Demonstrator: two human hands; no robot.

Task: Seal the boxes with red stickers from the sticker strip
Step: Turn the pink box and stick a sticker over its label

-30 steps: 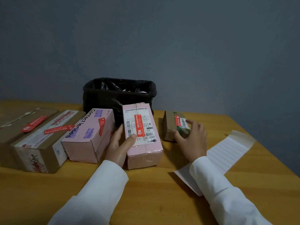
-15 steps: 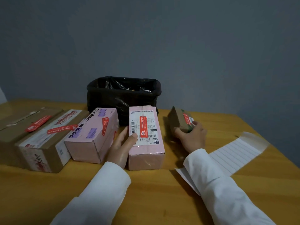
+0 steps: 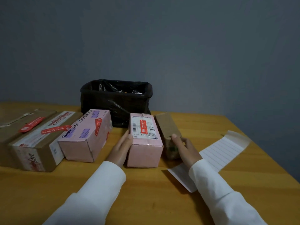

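Note:
My left hand point(image 3: 121, 147) holds the left side of a small pink box point(image 3: 145, 142) that carries a red sticker on its white label. My right hand point(image 3: 185, 146) grips a small brown box point(image 3: 168, 127), tilted on its side against the pink box, its plain brown face up. A larger pink box point(image 3: 86, 132) printed "Contact lenses" has a red sticker near its top edge. Two brown boxes at the left, one point(image 3: 42, 140) nearer and one point(image 3: 14, 127) at the frame edge, each bear a red sticker. The white sticker strip point(image 3: 219, 153) lies under my right forearm, showing no red stickers.
A black bin point(image 3: 116, 103) lined with a plastic bag stands behind the boxes against the grey wall. All of this sits on a wooden table point(image 3: 146, 200), whose right edge runs diagonally past the strip.
My right hand has lifted the small brown box, turned it over and brought it against the pink box. Its red sticker no longer shows. My left hand stays on the pink box.

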